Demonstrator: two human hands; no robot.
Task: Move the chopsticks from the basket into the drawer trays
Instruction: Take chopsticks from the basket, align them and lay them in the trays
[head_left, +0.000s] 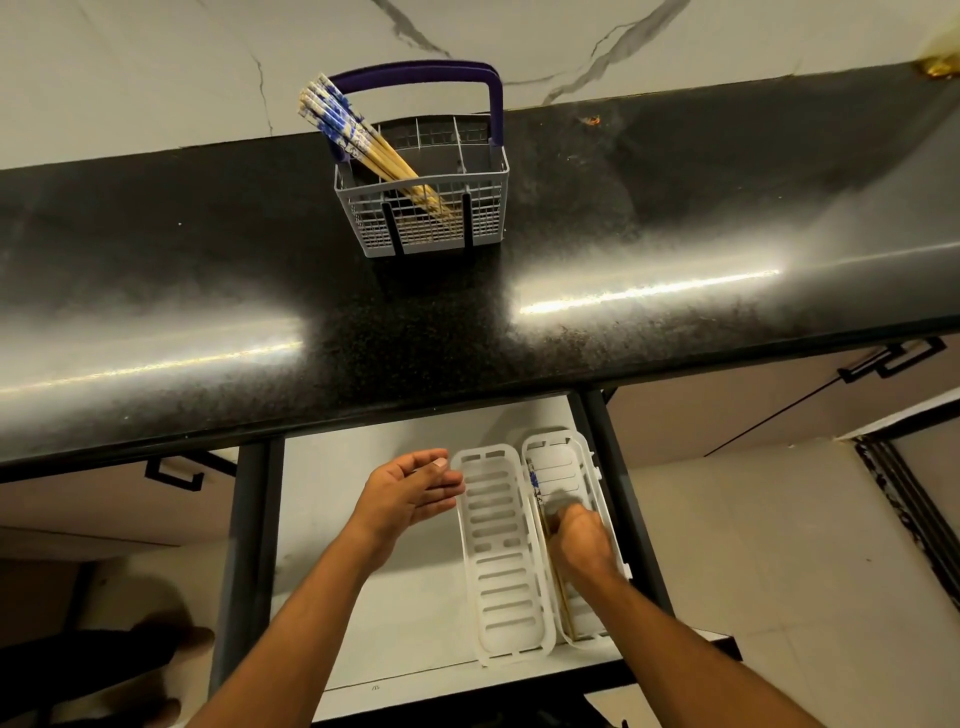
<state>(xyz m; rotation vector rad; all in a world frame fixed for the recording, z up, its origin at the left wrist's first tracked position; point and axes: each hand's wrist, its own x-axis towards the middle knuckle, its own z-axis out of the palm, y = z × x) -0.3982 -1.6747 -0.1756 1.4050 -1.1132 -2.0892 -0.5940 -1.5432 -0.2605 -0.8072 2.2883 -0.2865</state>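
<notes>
A grey cutlery basket (483, 205) with a purple handle stands on the black counter, holding several wooden chopsticks (358, 140) with blue-and-white tops that lean to the left. Below, the open drawer holds two white slotted trays side by side. The left tray (501, 561) has nothing in it. The right tray (563, 470) holds chopsticks (557, 582) along its left wall. My right hand (582, 540) is down in the right tray, blurred, with its fingertips on those chopsticks. My left hand (410, 493) hovers beside the left tray with relaxed fingers, holding nothing.
The black granite counter (467, 322) overhangs the back of the white drawer (363, 519). Dark drawer rails run along both sides. Black cabinet handles (893, 358) sit to the right and left. A marble wall rises behind the counter.
</notes>
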